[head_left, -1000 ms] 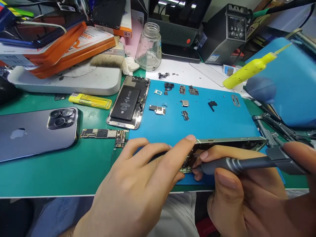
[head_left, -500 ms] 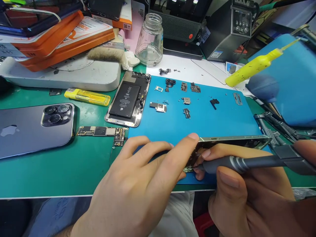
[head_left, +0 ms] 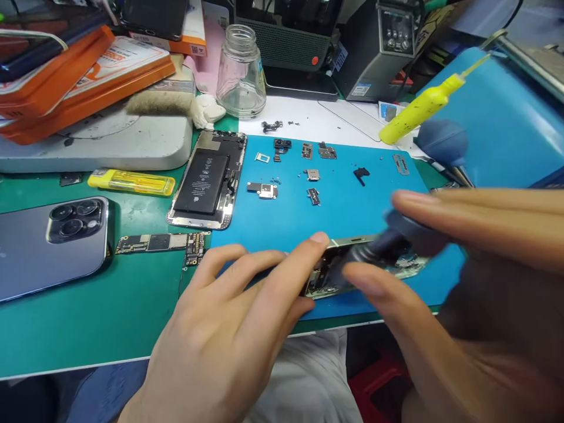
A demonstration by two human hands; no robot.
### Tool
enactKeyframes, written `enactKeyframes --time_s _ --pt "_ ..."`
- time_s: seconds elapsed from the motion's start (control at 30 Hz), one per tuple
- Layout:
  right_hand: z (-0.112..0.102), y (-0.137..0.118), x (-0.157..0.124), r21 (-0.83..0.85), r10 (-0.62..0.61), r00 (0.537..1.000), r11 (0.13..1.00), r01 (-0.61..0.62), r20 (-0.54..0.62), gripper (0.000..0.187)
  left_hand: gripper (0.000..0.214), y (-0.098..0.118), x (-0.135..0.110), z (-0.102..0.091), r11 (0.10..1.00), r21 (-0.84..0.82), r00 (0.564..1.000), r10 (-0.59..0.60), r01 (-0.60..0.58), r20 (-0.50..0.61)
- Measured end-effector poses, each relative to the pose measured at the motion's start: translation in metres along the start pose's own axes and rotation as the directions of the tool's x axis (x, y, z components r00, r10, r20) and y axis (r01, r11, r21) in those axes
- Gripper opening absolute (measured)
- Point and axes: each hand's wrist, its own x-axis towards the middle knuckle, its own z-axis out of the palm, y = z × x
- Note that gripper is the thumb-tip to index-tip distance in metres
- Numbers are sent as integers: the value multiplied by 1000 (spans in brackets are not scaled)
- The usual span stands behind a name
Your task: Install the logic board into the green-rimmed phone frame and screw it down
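My left hand [head_left: 229,329] rests on the near end of an opened phone frame [head_left: 352,244] that lies on the blue mat [head_left: 335,205], index finger pressing its edge. My right hand [head_left: 462,276] is blurred by motion and pinches a dark grey screwdriver [head_left: 379,247] between thumb and fingers, its handle end toward me, tip down in the frame. Most of the frame is hidden under both hands.
On the blue mat lie several small phone parts [head_left: 311,176]. Left of it sit an opened phone with battery [head_left: 207,179], a logic board [head_left: 158,242], a yellow lighter [head_left: 132,182] and a dark phone [head_left: 44,241]. A glass jar [head_left: 240,73], yellow bottle [head_left: 418,108] and blue blower [head_left: 443,144] stand behind.
My right hand has swung the screwdriver from lying sideways to pointing steeply at the frame, and the hand has lifted. The view has shifted right. The left hand stays on the frame.
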Motion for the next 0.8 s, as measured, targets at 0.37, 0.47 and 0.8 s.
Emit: enactKeyframes --time_s 0.37,0.47,0.8 --pt "16 3 7 50 -52 995 997 56 -88 33 44 -2 -3 1 998 50 1000 27 -28 14" --pt "14 5 9 67 -94 995 993 95 -20 29 42 -1 -2 1 998 53 1000 28 -28 2" --pt "22 15 16 72 -238 971 968 240 -36 23 44 -1 -4 -1 997 74 1000 30 -30 0"
